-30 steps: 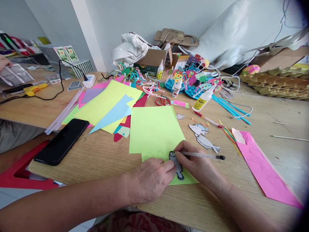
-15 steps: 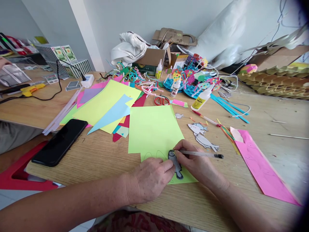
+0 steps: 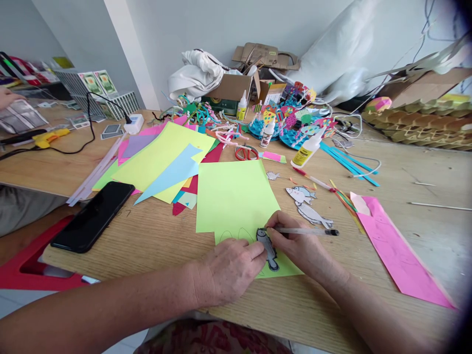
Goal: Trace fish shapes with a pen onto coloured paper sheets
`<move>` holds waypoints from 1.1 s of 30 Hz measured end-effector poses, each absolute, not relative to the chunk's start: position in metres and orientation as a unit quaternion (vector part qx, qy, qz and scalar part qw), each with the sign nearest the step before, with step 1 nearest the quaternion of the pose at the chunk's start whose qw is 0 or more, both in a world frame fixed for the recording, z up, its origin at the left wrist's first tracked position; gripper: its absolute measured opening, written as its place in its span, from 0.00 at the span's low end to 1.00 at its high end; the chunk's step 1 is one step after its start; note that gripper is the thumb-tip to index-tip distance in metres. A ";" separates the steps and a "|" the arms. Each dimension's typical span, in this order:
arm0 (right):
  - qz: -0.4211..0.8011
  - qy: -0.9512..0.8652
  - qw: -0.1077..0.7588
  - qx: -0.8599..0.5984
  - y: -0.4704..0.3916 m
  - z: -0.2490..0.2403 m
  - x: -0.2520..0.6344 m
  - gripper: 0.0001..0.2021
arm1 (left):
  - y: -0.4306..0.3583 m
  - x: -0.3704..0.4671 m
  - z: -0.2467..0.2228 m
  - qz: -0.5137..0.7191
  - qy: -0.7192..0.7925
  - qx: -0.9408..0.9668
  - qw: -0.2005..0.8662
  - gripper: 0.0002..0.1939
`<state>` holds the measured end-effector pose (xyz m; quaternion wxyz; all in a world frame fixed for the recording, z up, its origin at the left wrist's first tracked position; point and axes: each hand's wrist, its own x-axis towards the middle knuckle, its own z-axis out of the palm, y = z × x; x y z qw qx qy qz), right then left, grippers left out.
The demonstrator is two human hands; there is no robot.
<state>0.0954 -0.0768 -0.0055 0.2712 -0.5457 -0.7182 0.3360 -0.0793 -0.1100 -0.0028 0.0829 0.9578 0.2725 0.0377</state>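
A sheet of light green paper (image 3: pixel 236 196) lies on the table before me, with pencil-thin fish outlines drawn near its lower edge. On it lies a grey paper fish cutout (image 3: pixel 272 265) with dark edges. My left hand (image 3: pixel 236 265) holds the cutout down, fingers curled together and fingertips on its side. In my right hand (image 3: pixel 287 238) is a pen (image 3: pixel 309 230) with a clear barrel, its tip at the head of the cutout. More paper fish cutouts (image 3: pixel 313 214) lie to the right of the sheet.
Left of the sheet are stacked coloured papers (image 3: pixel 162 157) and a black phone (image 3: pixel 94 216). Red-handled scissors (image 3: pixel 247 153), a glue bottle (image 3: pixel 307 151) and bright craft pieces (image 3: pixel 291 120) stand beyond. A pink paper strip (image 3: pixel 398 250) lies right. Another person's hand (image 3: pixel 5 97) shows far left.
The view shifts very slightly. Both hands stay in nearly the same place, the pen still at the cutout's head.
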 end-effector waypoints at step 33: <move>0.319 -0.716 0.269 -0.559 -0.079 -0.007 0.095 0.04 | -0.102 -0.076 0.004 -0.010 0.309 0.946 0.102 0.13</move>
